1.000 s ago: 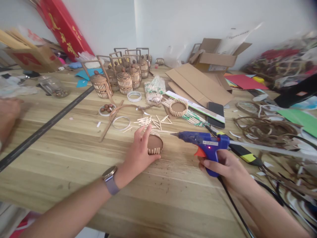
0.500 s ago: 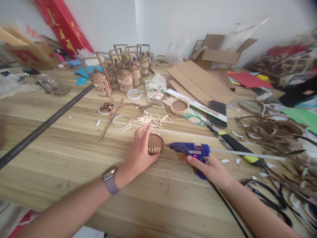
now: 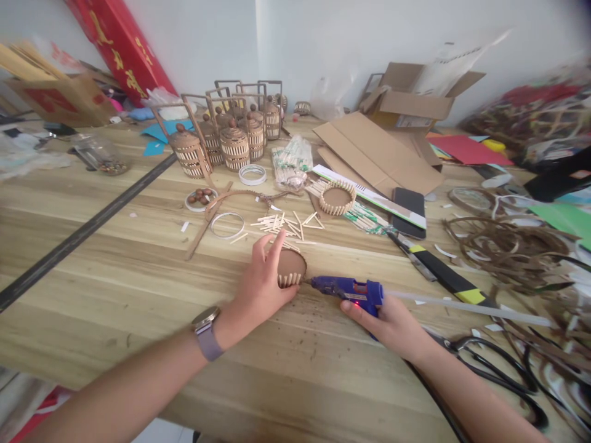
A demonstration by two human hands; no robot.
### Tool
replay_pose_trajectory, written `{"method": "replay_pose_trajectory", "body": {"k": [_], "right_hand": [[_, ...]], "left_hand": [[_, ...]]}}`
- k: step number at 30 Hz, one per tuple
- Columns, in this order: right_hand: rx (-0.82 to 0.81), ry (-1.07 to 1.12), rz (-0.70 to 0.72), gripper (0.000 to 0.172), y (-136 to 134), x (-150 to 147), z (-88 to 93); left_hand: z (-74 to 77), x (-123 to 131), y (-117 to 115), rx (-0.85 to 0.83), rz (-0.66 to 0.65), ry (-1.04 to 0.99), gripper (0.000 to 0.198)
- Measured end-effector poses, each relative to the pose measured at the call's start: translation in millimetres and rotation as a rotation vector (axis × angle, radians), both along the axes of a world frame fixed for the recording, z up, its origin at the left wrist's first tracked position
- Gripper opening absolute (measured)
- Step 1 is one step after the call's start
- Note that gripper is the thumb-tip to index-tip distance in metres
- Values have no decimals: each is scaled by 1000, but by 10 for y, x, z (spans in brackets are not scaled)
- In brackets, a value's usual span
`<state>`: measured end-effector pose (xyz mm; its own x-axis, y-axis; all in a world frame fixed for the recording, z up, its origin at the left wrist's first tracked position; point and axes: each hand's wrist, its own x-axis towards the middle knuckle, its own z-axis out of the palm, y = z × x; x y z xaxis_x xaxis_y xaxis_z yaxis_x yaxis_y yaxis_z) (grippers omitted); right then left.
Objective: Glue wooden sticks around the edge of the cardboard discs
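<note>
My left hand [image 3: 261, 284] rests on the wooden table [image 3: 115, 289], fingers curved round the left side of a small brown cardboard disc [image 3: 292, 264] with short wooden sticks glued along its front edge. My right hand [image 3: 392, 325] grips a blue hot glue gun [image 3: 347, 289], its red light on. The nozzle points left and touches the disc's right edge. A grey watch sits on my left wrist.
Loose short sticks [image 3: 286, 225] lie just beyond the disc, with a finished stick ring [image 3: 337, 198], white rings and a bead dish. Small stick lanterns [image 3: 233, 146] stand further back. Cardboard [image 3: 378, 154], a phone [image 3: 409, 210], a utility knife, brown strips and scissors [image 3: 498, 363] crowd the right.
My right hand has brought the glue gun left and down until its nozzle meets the disc. My left hand stayed on the disc.
</note>
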<state>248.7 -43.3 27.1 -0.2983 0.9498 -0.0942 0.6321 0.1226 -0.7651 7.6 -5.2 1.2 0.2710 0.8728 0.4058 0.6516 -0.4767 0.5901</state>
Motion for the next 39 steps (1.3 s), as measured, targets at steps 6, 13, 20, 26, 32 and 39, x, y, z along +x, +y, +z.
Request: {"method": "replay_pose_trajectory", "body": {"k": [6, 13, 20, 26, 32, 39], "right_hand": [[12, -41, 29, 45, -7, -1, -38], [31, -49, 30, 43, -18, 1, -63], [77, -53, 52, 41, -16, -4, -65], [88, -95, 38, 44, -26, -6, -75], [113, -100, 12, 40, -31, -24, -75], [113, -107, 11, 38, -37, -39, -55]], "left_hand": [[-9, -4, -3, -37, 17, -3, 115], [-9, -5, 1, -30, 12, -2, 114], [-9, -3, 8, -34, 19, 14, 115], [-2, -4, 7, -27, 21, 19, 114], [9, -3, 5, -23, 16, 35, 114], [8, -4, 6, -36, 17, 30, 114]]}}
